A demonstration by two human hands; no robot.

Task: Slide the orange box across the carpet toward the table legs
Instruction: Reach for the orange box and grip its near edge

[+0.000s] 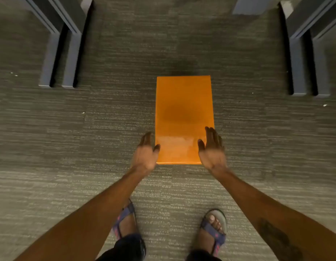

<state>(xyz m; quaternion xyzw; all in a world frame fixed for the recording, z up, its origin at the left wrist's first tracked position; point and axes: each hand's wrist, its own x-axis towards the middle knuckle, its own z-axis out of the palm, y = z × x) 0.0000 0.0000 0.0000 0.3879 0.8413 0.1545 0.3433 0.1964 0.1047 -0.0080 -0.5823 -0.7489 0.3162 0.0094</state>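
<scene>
A flat orange box point(183, 113) lies lengthwise on the grey striped carpet point(107, 129) in the middle of the view. My left hand point(147, 153) is against the box's near left corner, fingers down its left side and thumb on its top. At the near right corner, my right hand point(212, 147) lies with its fingers along the box's right edge and its thumb on the top. Both hands clasp the near end from the two sides. Dark table legs stand at the far left point(60, 59) and the far right point(306, 63).
My two sandalled feet point(125, 221) point(214, 228) stand on the carpet just behind the box. Between the left and right table legs a strip of carpet runs beyond the box. A grey panel point(251, 5) shows at the top right.
</scene>
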